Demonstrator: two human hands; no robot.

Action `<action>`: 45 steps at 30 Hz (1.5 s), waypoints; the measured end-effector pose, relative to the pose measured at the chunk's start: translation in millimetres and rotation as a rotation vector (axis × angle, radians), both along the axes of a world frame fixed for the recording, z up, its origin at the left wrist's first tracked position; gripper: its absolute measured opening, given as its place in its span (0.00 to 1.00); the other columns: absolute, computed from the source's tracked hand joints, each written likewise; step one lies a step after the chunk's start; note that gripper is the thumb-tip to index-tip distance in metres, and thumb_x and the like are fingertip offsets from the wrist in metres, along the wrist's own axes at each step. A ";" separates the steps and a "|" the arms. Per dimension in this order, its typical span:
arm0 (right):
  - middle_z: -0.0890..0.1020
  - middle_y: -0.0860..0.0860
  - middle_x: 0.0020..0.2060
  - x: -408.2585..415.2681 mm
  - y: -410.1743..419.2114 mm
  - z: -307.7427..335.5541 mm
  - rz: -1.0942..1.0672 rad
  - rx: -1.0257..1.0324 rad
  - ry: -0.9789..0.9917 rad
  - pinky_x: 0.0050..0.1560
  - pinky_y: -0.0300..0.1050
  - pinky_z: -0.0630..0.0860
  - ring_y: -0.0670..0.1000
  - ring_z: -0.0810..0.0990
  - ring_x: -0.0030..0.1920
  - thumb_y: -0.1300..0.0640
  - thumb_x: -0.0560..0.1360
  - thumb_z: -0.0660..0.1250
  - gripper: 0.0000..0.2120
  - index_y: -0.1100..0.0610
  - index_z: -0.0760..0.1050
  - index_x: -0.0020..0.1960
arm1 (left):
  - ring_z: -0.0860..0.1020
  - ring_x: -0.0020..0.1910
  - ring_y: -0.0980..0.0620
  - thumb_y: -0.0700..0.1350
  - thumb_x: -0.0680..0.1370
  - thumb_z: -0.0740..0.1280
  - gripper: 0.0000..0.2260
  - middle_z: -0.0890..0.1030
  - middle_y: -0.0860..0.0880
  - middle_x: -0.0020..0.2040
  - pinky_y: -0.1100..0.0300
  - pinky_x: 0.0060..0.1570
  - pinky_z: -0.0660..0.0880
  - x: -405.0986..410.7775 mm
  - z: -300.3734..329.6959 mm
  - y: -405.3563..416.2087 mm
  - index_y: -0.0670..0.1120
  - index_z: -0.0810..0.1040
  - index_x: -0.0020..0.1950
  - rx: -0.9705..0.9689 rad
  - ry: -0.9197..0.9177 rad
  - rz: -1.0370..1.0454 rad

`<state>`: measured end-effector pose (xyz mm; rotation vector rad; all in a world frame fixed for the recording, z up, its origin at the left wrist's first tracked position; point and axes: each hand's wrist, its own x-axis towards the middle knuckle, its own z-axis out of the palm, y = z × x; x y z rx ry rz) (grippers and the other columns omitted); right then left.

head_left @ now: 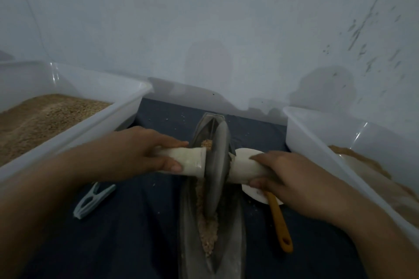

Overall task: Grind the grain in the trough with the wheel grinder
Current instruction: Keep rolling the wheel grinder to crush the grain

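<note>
Both hands grip the wheel grinder's pale handles, one each side of the disc. Left hand wraps the left handle, fingers over the top, thumb along the near side close to the flared end. Right hand curls round the right handle, fingers over the top, thumb underneath.

Wheel grinder disc, dark metal, stands on edge in the trough, roughly mid-length, tilted slightly. Trough is a long narrow dark boat shape running away from the viewer, far tip close to the wall. Grain, coarse and tan, lies along the groove near the wheel, with some piled at the far left face of the disc.

Surface is a dark blue cloth, with scattered crumbs. Pale blue wall behind, marks on its right part.

Left: white bin holding tan grain, near edge just beside the left forearm. Right: white tub with brownish meal, just beside the right forearm. Clothes peg, pale green, lies on the cloth under the left wrist. White dish sits right of the trough, partly hidden by the right hand; an orange-handled tool rests on it, handle pointing toward the viewer. Open cloth lies near-left and near-right of the trough.
</note>
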<state>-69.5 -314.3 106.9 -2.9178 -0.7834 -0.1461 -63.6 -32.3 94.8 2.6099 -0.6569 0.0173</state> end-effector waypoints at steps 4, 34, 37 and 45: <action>0.72 0.47 0.62 24.0 11.5 -26.3 -0.118 -0.004 -0.326 0.54 0.37 0.61 0.47 0.68 0.59 0.47 0.79 0.58 0.23 0.50 0.61 0.72 | 0.73 0.55 0.57 0.64 0.73 0.56 0.28 0.75 0.58 0.54 0.63 0.49 0.63 12.3 -21.2 -13.7 0.62 0.60 0.72 0.166 -0.455 0.202; 0.74 0.46 0.59 18.2 7.2 -16.4 -0.042 -0.005 -0.204 0.50 0.35 0.60 0.46 0.69 0.57 0.47 0.77 0.61 0.21 0.49 0.65 0.69 | 0.72 0.46 0.65 0.71 0.64 0.54 0.30 0.75 0.63 0.51 0.67 0.45 0.64 11.5 -13.3 -4.5 0.71 0.60 0.66 0.072 -0.255 0.093; 0.76 0.43 0.48 0.8 0.0 2.1 0.039 -0.023 -0.047 0.45 0.37 0.66 0.41 0.72 0.47 0.44 0.75 0.64 0.14 0.45 0.72 0.58 | 0.75 0.50 0.71 0.77 0.63 0.56 0.21 0.77 0.69 0.53 0.70 0.50 0.69 2.8 0.3 6.4 0.78 0.66 0.56 -0.021 0.048 -0.046; 0.80 0.43 0.47 -4.0 -5.3 8.6 0.034 0.081 0.108 0.46 0.39 0.73 0.40 0.76 0.44 0.42 0.73 0.64 0.12 0.42 0.74 0.54 | 0.76 0.52 0.68 0.72 0.66 0.59 0.22 0.79 0.65 0.55 0.66 0.55 0.71 -0.8 5.3 6.4 0.74 0.69 0.59 -0.060 0.155 -0.133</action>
